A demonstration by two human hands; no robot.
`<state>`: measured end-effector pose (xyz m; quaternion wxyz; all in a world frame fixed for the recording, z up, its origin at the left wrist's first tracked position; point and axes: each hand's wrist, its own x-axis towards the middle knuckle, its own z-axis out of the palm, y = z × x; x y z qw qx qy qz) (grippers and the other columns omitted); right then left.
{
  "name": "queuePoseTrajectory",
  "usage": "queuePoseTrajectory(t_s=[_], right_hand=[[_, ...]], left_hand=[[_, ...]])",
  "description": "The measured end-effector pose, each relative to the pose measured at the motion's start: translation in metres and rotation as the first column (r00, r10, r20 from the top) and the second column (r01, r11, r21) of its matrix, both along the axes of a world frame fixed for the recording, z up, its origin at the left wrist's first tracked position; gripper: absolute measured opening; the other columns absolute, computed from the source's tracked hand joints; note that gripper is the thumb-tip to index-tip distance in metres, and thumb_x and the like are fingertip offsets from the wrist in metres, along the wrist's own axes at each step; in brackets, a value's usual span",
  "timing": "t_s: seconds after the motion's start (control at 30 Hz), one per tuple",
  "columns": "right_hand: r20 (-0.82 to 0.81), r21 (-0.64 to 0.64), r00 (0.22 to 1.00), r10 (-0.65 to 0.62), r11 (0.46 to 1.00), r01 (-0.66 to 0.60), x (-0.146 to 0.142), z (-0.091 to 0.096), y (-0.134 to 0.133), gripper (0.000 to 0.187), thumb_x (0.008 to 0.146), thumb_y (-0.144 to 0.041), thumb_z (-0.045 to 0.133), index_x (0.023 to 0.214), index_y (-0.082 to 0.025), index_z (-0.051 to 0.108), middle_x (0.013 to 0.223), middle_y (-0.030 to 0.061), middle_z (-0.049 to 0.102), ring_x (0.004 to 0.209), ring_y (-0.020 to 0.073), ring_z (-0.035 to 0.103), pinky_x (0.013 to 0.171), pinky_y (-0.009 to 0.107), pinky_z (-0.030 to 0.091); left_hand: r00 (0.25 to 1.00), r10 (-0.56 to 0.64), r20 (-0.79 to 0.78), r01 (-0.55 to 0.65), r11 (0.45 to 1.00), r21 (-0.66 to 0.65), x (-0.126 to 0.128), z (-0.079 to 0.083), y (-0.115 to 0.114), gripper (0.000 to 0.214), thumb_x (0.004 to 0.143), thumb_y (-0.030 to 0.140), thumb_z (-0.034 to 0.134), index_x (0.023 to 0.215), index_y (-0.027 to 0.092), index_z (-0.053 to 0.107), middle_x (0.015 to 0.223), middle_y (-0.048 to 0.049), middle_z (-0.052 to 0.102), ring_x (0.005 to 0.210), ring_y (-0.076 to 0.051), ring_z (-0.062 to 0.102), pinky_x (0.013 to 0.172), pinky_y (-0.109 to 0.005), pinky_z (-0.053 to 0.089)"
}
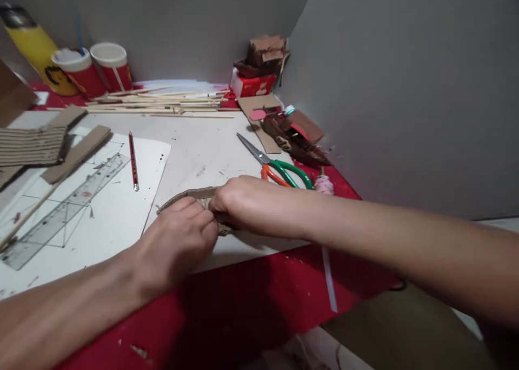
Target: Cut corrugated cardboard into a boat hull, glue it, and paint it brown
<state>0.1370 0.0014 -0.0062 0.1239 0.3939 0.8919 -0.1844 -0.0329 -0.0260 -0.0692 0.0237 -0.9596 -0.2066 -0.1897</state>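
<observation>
Both hands work close together on a small brown cardboard piece (194,192) with a curved, raised edge, low over the white board. My left hand (182,237) curls over its near left side with the fingers closed on it. From the right, my right hand (235,199) reaches in, its bent fingers closed on the piece's inner right part; the fingertips are hidden. Scissors (267,162) with one green and one orange handle lie partly open just beyond my right hand. To the left, a pencil (133,162) rests on white paper (152,153).
A clear ruler (67,210) and cardboard strips (79,151) lie left. Thin wooden sticks (170,102) lie along the back, near two red cups (111,67) and a yellow bottle (36,45). A brown model boat (294,134) stands right. Red cloth (251,299) covers the near edge.
</observation>
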Motion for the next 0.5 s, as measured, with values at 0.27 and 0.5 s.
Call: queuePoseTrajectory(t_s=[0.27, 0.5], right_hand=[[-0.031, 0.186, 0.986, -0.166, 0.968, 0.169, 0.021, 0.029, -0.001, 0.021, 0.083, -0.008, 0.057, 0.089, -0.013, 0.077, 0.078, 0.0060, 0.075, 0.066, 0.0133, 0.062, 0.060, 0.022, 0.039], [0.105, 0.163, 0.990, -0.090, 0.984, 0.072, 0.005, 0.013, -0.006, 0.021, 0.077, -0.003, 0.057, 0.076, -0.008, 0.077, 0.075, 0.0162, 0.076, 0.065, 0.0217, 0.065, 0.052, 0.028, 0.029]], left_hand=[[0.989, 0.069, -0.134, -0.067, 0.998, 0.021, -0.001, 0.010, -0.007, 0.020, 0.090, 0.008, 0.048, 0.080, 0.013, 0.065, 0.078, -0.0068, 0.066, 0.070, -0.020, 0.059, 0.075, -0.038, 0.048], [0.985, 0.043, -0.165, -0.035, 0.998, 0.056, 0.009, 0.006, -0.004, 0.018, 0.089, 0.010, 0.052, 0.099, 0.007, 0.067, 0.092, -0.0122, 0.071, 0.084, -0.026, 0.062, 0.077, -0.039, 0.049]])
